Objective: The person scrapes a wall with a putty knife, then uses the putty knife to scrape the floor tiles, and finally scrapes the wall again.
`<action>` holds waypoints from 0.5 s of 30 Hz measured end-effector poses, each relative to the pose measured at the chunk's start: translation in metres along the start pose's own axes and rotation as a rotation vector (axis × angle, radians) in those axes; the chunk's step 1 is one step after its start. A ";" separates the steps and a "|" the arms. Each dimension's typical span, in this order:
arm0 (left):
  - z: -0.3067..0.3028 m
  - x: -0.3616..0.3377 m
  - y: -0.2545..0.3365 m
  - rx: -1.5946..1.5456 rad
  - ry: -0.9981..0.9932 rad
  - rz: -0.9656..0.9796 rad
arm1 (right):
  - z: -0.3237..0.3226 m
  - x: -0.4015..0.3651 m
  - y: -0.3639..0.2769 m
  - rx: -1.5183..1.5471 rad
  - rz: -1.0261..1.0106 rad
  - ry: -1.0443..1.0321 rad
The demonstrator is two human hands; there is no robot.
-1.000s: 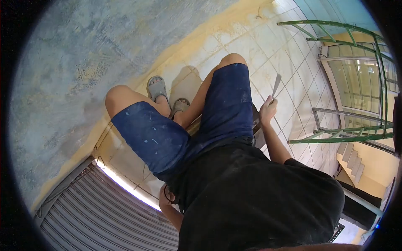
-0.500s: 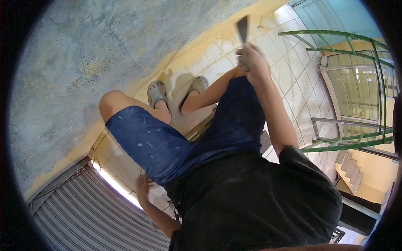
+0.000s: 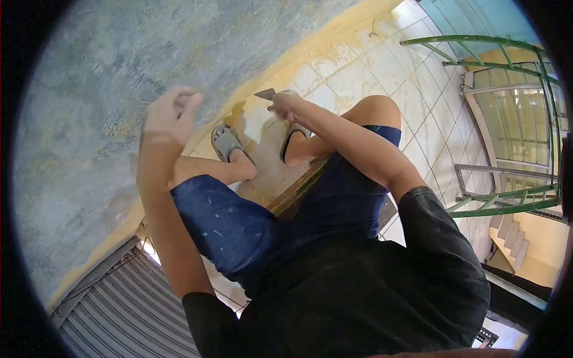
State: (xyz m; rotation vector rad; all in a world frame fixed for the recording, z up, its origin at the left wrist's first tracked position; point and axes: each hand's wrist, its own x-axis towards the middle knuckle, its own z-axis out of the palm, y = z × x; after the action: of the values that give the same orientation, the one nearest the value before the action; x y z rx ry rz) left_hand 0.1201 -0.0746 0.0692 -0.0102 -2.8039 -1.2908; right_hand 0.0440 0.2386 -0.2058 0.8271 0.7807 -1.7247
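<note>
My right hand point(image 3: 287, 106) is closed round a putty knife point(image 3: 265, 94), whose dark, wedge-shaped blade points left toward the foot of the wall. Most of its handle is hidden in my fingers. On the left, my left hand point(image 3: 172, 113) is raised in front of the blue-grey wall point(image 3: 119, 77), blurred by motion. Its fingers are loosely bent, with a gap to the thumb and nothing visible between them. Below both hands are my sandalled feet point(image 3: 227, 143) on the dusty floor.
Pale floor tiles point(image 3: 412, 107) run along the wall's yellowish base, stained with dust. A green metal frame point(image 3: 501, 206) stands on the right, near a glazed door and a staircase point(image 3: 510, 238). A grey roller shutter point(image 3: 125, 304) is at lower left. I sit on a low wooden seat point(image 3: 298, 188).
My right hand has swung left and down with the putty knife, toward the wall. My left hand has risen from beside my hip to in front of the wall. My right knee has shifted outward.
</note>
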 end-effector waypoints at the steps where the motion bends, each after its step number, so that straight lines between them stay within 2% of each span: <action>1: 0.012 0.020 -0.004 0.124 -0.177 0.024 | 0.030 -0.010 0.007 -0.193 -0.258 0.248; 2: 0.022 0.033 -0.008 0.248 -0.351 0.050 | 0.052 -0.020 0.012 -0.388 -0.516 0.497; 3: 0.031 0.042 -0.018 0.247 -0.352 0.053 | 0.061 -0.027 0.016 -0.386 -0.518 0.499; 5: 0.047 0.053 -0.041 0.342 -0.447 0.147 | 0.069 -0.033 0.021 -0.569 -0.733 0.727; 6: 0.047 0.056 -0.044 0.342 -0.451 0.143 | 0.062 -0.027 0.018 -0.569 -0.727 0.726; 8: 0.049 0.057 -0.050 0.408 -0.612 -0.102 | 0.044 -0.018 0.018 -0.640 -0.704 0.704; 9: 0.050 0.055 -0.055 0.408 -0.624 -0.106 | 0.038 -0.014 0.018 -0.634 -0.692 0.707; 11: 0.051 0.052 -0.063 0.419 -0.523 -0.061 | 0.026 -0.009 0.014 -0.704 -0.708 0.738; 15: 0.043 0.054 -0.067 0.395 -0.489 -0.105 | 0.032 -0.016 0.005 -0.712 -0.744 0.739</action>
State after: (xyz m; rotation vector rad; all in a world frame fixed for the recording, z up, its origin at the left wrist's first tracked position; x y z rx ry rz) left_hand 0.0617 -0.0862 -0.0068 -0.1888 -3.4731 -0.8094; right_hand 0.0479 0.2193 -0.1755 0.6876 2.2684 -1.5063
